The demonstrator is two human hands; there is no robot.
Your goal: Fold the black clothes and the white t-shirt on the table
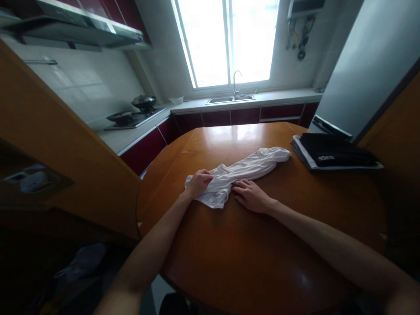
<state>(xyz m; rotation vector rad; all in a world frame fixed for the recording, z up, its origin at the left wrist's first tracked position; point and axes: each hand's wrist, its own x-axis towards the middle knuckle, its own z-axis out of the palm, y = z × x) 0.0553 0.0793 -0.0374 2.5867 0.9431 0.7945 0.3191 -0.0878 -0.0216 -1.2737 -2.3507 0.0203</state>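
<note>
A white garment, seemingly a T-shirt (251, 168), lies bunched lengthwise across the wooden table, slanting from near left to far right. At its near left end, my left hand (199, 182) has its fingers closed on the fabric, with the fingertips partly lost in the folds. My right hand (252, 195) rests palm down on the tabletop along the shirt's near edge. Its fingers are a little bent and spread, with the fingertips touching the cloth.
On the right of the table (262, 258) sits a stack of folded dark and white clothes (337, 151). Beyond are a counter with a sink (231, 99), a stove (134, 118) with pans, and a window. A refrigerator (367, 65) stands at right, a wooden panel (65, 131) at left.
</note>
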